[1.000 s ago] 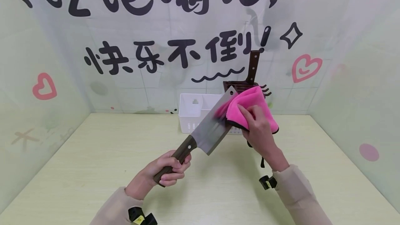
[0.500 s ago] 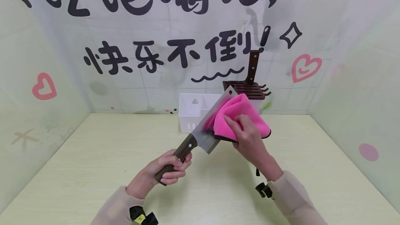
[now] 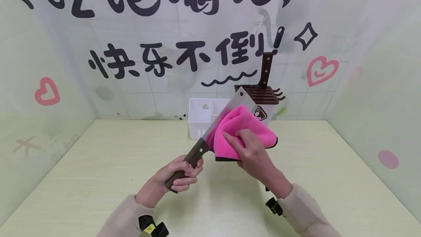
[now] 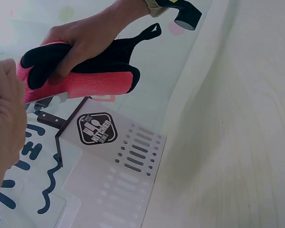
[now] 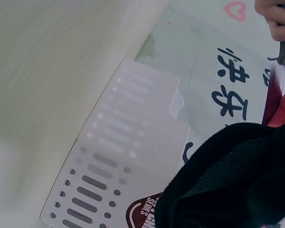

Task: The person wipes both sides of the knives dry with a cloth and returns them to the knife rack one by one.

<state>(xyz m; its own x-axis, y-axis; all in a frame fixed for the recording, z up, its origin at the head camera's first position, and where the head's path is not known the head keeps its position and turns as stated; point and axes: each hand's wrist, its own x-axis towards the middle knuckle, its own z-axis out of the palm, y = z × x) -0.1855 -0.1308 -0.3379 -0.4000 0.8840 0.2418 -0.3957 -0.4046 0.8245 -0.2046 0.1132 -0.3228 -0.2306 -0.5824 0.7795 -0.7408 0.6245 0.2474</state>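
Note:
My left hand (image 3: 181,176) grips the dark wooden handle of a cleaver (image 3: 236,100), whose blade slants up to the right above the table. With its fingers and thumb, my right hand (image 3: 251,149) pinches a pink cloth (image 3: 241,127) with black edging and lays it over the blade near the handle. The cloth hides most of the lower blade; the tip with its small hole shows. In the left wrist view, the cloth (image 4: 97,84) shows a black underside, folded around the blade's edge. The right wrist view has the cloth's dark side (image 5: 228,175) close to the camera.
Behind the blade stands a white slotted holder (image 3: 198,118) with compartments. Its brown slotted top (image 3: 256,94) carries an upright brown-handled knife (image 3: 266,69) and small hooks on the right. The pale wooden table (image 3: 115,164) meets printed walls at the back and sides.
My right hand has slid the cloth down and left along the blade, from near its tip toward the handle. The holder's logo has come into sight. My left hand has barely shifted.

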